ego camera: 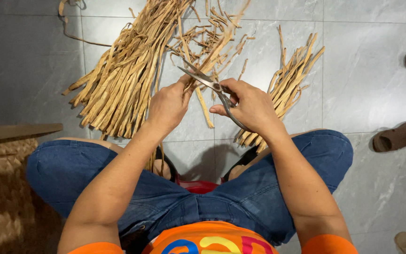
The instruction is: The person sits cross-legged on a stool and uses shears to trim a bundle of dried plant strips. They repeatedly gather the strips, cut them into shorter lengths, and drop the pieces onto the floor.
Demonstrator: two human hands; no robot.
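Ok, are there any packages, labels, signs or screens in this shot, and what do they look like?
No packages, labels, signs or screens.
Only printed thing: orange shirt, bottom centre, with rounded blue, yellow and pink shapes on the chest.

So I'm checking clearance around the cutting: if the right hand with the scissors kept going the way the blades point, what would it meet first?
Probably the dried strip pinched by the left hand: the scissors in the right hand open around it.

Brown slippers [397,136] on grey tile floor [367,70]; woven mat [3,188] left.
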